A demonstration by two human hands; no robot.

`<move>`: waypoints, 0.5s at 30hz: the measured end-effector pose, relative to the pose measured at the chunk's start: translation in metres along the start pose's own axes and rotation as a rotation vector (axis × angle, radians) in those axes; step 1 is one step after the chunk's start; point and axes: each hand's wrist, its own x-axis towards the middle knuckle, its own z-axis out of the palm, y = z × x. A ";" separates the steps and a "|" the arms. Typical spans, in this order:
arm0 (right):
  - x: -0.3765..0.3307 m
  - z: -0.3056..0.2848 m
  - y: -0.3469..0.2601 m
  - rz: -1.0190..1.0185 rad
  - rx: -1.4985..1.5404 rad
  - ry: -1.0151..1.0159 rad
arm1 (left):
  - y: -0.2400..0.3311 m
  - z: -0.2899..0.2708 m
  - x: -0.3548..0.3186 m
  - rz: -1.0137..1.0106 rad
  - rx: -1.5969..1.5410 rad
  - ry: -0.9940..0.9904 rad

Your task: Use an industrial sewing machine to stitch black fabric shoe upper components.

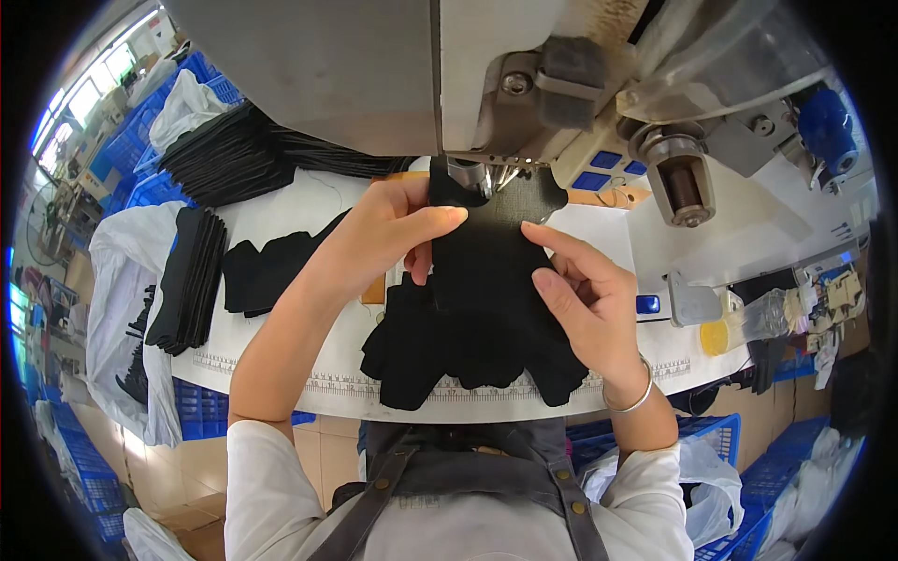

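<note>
A black fabric piece (482,280) lies under the needle area of a sewing machine (496,173), its lower part spread toward me over the table's front edge. My left hand (388,234) grips its left side, thumb on top and fingers partly hidden beside and below it. At the right edge of the fabric, my right hand (589,294) rests with its index fingertip on the cloth. Its thumb is apart from the index finger, and the other fingers are bent. More black cut fabric (402,346) shows beneath and beside the piece, its layers hard to tell apart.
Stacks of black fabric pieces (229,154) stand at the far left, another upright stack (187,280) nearer. A loose black piece (271,271) lies beside my left forearm. A thread spool (686,187) hangs right of the machine head. Blue crates (720,439) stand below the white table (323,374).
</note>
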 end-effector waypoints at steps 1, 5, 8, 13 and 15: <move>0.002 -0.001 0.000 0.017 0.010 0.011 | 0.000 0.000 0.001 -0.017 0.015 0.025; 0.011 -0.008 0.002 0.026 -0.011 0.023 | 0.000 0.003 0.005 -0.014 -0.075 0.009; 0.017 -0.011 0.006 0.022 -0.001 0.058 | -0.001 0.005 0.006 -0.004 -0.165 0.024; 0.033 -0.024 0.014 0.046 -0.034 0.121 | -0.002 0.008 0.005 -0.002 -0.155 0.032; 0.046 -0.034 0.018 -0.012 -0.087 0.094 | -0.002 0.010 0.004 0.004 -0.166 0.030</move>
